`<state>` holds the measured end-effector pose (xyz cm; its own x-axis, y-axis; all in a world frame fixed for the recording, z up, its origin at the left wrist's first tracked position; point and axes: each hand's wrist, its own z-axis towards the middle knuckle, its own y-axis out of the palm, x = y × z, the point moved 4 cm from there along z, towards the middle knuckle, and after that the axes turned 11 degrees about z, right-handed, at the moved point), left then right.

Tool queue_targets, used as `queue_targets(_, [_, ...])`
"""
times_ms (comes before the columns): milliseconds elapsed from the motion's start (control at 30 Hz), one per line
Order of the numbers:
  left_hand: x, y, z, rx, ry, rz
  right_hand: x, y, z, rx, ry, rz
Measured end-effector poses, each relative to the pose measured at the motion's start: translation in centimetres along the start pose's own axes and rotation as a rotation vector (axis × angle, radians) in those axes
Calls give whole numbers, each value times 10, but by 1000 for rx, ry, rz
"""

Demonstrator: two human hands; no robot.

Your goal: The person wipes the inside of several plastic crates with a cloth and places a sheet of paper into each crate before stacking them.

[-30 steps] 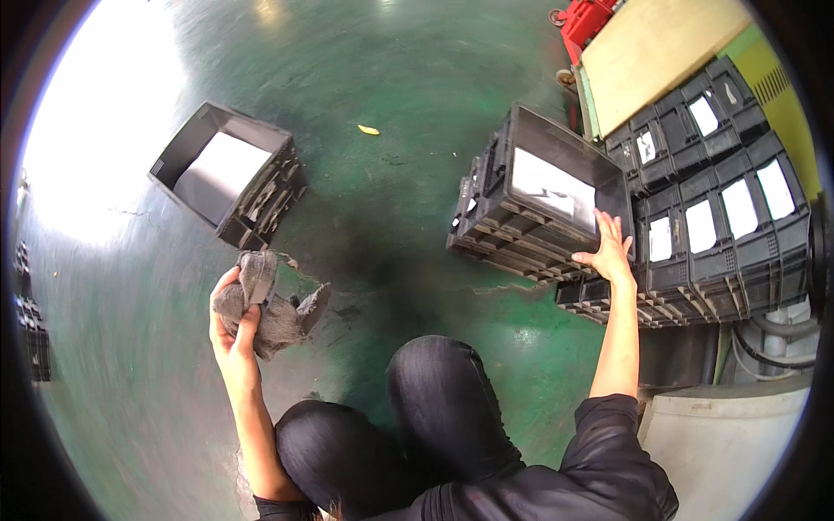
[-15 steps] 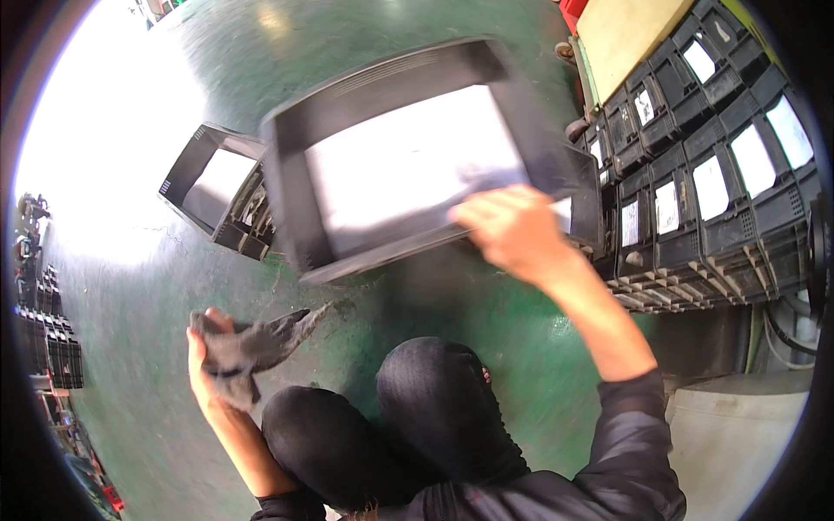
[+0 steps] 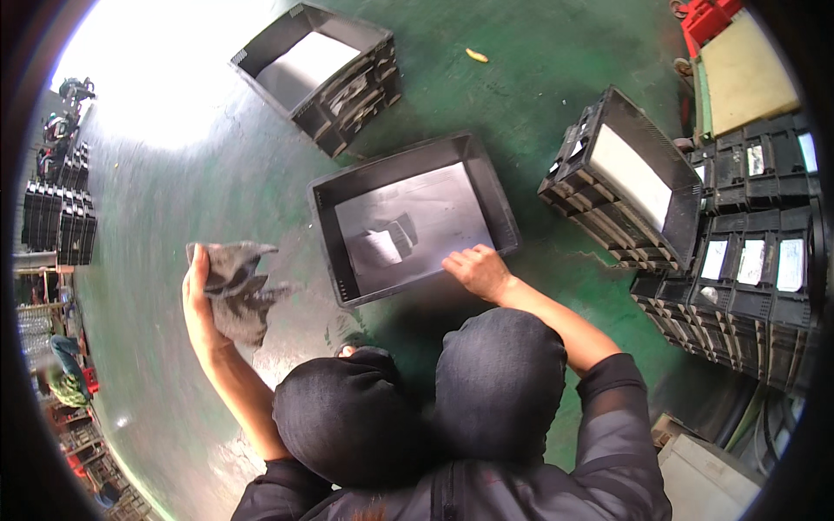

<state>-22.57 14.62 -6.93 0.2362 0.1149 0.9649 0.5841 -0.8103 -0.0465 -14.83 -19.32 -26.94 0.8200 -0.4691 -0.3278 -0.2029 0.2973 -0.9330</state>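
Down and toward my knees the black bin (image 3: 395, 175) has come: half a second ago it was tilted up in front of me, and now it appears to sit on the green floor (image 3: 521, 113), open side up, though I cannot tell if its near edge is fully down. As I judge it, setting the bin in place is the step in hand; using the cloth there would call for steadying the rim and bringing my left hand over the opening.

It is a broad, shallow rectangle with dark walls, set slightly askew. Across its bottom lies a paler grey area, sheet or sheen I cannot tell. The grey cloth (image 3: 239, 317), crumpled and ragged-edged, hangs well apart to the bin's left. My left hand (image 3: 204, 319) pinches it under the thumb. My right hand (image 3: 479, 273) has its fingers folded over the near rim, toward the right end; its thumb is hidden. Smallest is a bright patch inside the bin.
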Motion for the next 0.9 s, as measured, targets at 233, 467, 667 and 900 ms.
queue_targets(233, [-8,30,12,76,55,131,52,0,47,-65,280,299])
queue_targets(467, [-14,39,3,154,27,103,99,56,116,-200,358,118])
queue_targets(667, [-25,34,12,79,32,92,96,59,138,-316,518,119])
queue_targets(900, [-36,40,22,81,30,155,74,64,147,-362,372,131])
